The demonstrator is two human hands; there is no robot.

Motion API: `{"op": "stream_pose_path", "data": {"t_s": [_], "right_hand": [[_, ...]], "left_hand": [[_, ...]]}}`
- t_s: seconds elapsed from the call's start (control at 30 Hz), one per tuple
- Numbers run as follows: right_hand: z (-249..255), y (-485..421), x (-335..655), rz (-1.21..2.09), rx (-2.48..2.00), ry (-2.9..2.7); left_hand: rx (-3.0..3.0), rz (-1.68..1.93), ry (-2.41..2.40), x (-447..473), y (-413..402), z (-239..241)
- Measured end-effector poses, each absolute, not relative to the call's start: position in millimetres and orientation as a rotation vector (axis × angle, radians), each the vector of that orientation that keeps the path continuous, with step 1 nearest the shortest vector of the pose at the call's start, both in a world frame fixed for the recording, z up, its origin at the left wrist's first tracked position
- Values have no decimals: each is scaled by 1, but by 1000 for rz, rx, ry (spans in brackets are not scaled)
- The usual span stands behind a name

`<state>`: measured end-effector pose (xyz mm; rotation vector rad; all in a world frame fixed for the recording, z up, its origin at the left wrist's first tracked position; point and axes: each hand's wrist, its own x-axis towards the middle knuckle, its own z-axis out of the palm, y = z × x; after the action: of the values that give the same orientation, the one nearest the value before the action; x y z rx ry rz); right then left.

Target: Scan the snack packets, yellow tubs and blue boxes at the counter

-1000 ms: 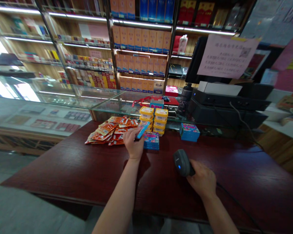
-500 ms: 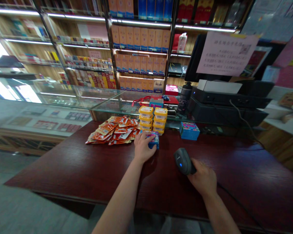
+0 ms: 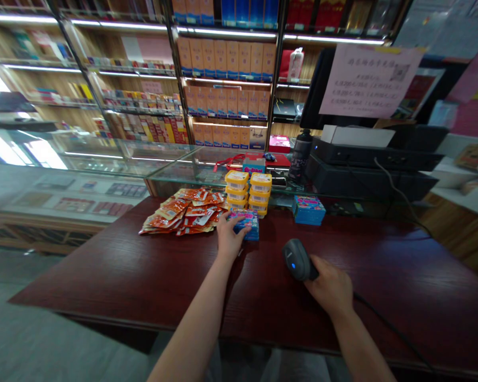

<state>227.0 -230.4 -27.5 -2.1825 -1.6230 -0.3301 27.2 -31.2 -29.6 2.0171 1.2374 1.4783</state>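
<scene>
blue boxes (image 3: 252, 229) sit stacked on the dark red table (image 3: 143, 286), just in front of two columns of yellow tubs (image 3: 261, 184). my left hand (image 3: 229, 239) is at the stack's near left corner, thumb and fingers spread apart; i can't tell how firmly they touch it. my right hand (image 3: 331, 285) is wrapped round the handle of a dark scanner (image 3: 297, 259), its cable (image 3: 386, 318) trailing off behind my wrist. orange packets (image 3: 183, 212) crowd my left fingers, the tubs block the back, and another blue stack (image 3: 308, 212) stands apart, farther right.
</scene>
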Motion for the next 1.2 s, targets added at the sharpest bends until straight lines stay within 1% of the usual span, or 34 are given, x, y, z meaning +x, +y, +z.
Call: {"op": "stream_pose_path", "data": {"t_s": [0.33,0.5,0.63,0.77,0.97,1.07,1.2], "right_hand": [[-26,-230,226,-293,-2222,-1631],[-22,-229,225,-229,-2268,-1636],[-18,-228,224,-177,-2296,-1643],[-16,-226,224,-117,-2338,-1649],[-18,-223,226,-85,-2332,-1642],[-20,-221,227,-68,-2331,-1634],[-24,-220,228,-76,-2299,-1625]], "left_hand": [[2088,1479,1303,32,-31,-35],[2306,1509,1366,30,-46,-24],[2502,1552,1225,36,-60,-11],[2673,1310,958,63,-64,2],[2877,867,634,140,-51,22],[3010,710,552,183,-42,26],[3139,600,544,229,-32,24]]}}
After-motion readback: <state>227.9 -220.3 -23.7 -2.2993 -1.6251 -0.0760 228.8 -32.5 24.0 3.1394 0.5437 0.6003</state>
